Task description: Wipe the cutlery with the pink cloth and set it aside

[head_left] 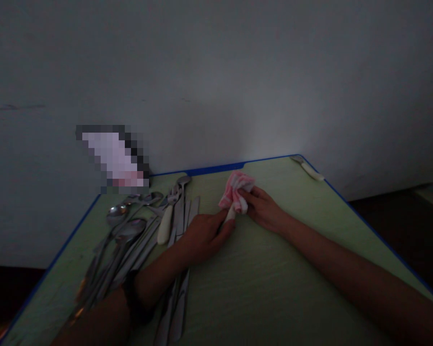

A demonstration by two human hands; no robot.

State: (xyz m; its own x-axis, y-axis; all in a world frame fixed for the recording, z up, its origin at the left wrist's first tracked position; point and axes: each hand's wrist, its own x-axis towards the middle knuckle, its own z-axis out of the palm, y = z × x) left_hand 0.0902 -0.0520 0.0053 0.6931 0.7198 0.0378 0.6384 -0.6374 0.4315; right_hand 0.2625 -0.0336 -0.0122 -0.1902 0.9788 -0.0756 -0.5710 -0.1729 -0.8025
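My left hand (205, 236) is closed around the white handle (230, 214) of a piece of cutlery. Its far end disappears into a pink and white cloth (232, 188), so I cannot tell its kind. With pinched fingers, my right hand (264, 209) grips the cloth around that hidden end. Left of my hands lies a loose heap of metal cutlery: several spoons (130, 228), table knives (179, 307) and a white-handled fork (165, 225). My left forearm, with a dark band on the wrist, covers part of the heap.
A separate white-handled fork (312, 171) lies at the far right corner of the light green table (267, 288), which has a blue edge. Behind it rises a grey wall (216, 81). A blurred-out object (106, 153) leans there at the far left corner. The scene is dim.
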